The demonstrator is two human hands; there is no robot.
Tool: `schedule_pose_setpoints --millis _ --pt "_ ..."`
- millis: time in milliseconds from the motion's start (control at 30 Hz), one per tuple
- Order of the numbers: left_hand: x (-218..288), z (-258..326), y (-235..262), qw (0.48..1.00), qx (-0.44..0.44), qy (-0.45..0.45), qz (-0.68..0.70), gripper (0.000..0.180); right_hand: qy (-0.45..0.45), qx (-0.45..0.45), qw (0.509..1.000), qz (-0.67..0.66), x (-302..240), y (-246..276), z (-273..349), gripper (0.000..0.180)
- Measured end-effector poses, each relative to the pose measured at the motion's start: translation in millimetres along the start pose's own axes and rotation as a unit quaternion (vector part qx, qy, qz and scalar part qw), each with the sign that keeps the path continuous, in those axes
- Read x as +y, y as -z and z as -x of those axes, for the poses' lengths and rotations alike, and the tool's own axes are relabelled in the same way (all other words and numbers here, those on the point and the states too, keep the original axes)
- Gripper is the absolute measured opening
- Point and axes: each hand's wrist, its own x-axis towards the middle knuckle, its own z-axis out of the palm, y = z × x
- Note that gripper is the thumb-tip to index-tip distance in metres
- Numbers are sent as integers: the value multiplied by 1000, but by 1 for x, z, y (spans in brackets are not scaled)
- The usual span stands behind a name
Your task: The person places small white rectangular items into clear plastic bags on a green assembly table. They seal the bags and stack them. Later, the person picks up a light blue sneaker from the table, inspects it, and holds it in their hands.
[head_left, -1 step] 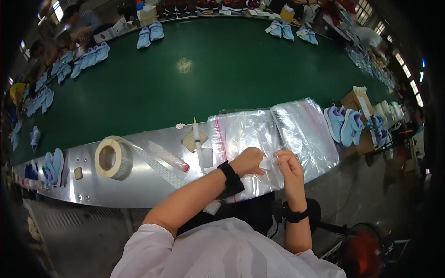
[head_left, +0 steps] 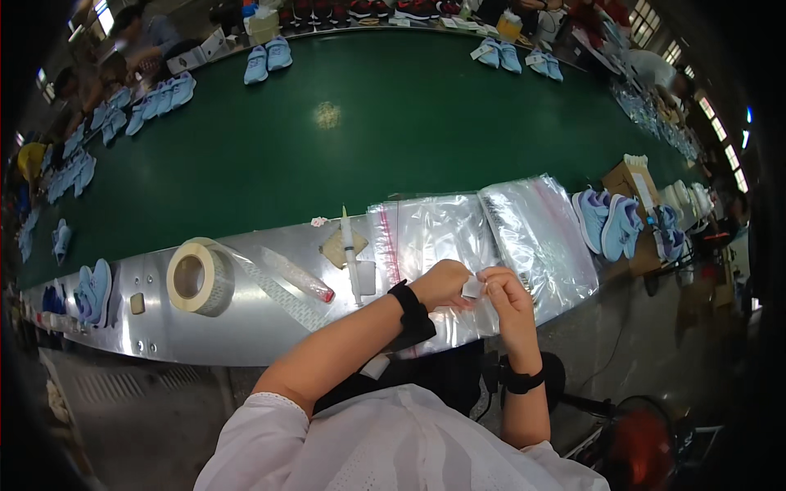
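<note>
Over the stacked transparent plastic bags, both my hands work close together. My left hand is closed, its thumb and fingers pinching a small white slip, perhaps a label. From the other side, my right hand pinches the slip's right edge with thumb and forefinger. Just left of the bags lie a syringe with a yellowish tip and a small grey block. A second pile of bags lies beyond my right hand.
A roll of label tape stands on the metal ledge, its strip trailing right beside a red-ended plastic tube. Light-blue shoes sit at the right by a cardboard box. More shoes line the green belt; people work along its far side.
My right fingertips have come left onto the white slip, which has shifted slightly right and tilted. My left hand has barely moved.
</note>
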Motion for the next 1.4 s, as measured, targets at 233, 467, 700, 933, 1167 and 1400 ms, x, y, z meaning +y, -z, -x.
schedule_pose_setpoints --millis 233,467,700,933,1167,1400 --pt "54 65 -1 892 54 157 420 38 176 -44 892 413 -24 -28 30 64" --pt "24 118 -20 924 138 100 341 32 109 23 952 286 22 -40 18 14" --pt "16 113 -19 888 185 111 406 40 -148 274 935 -168 25 51 -17 20" --pt "44 226 -19 878 402 13 261 35 -121 458 867 158 79 162 30 15" --pt "24 290 -19 841 487 165 168 37 66 148 950 266 4 6 25 12" --pt "5 237 -7 887 403 155 161 18 128 -198 951 198 -20 -141 19 18"
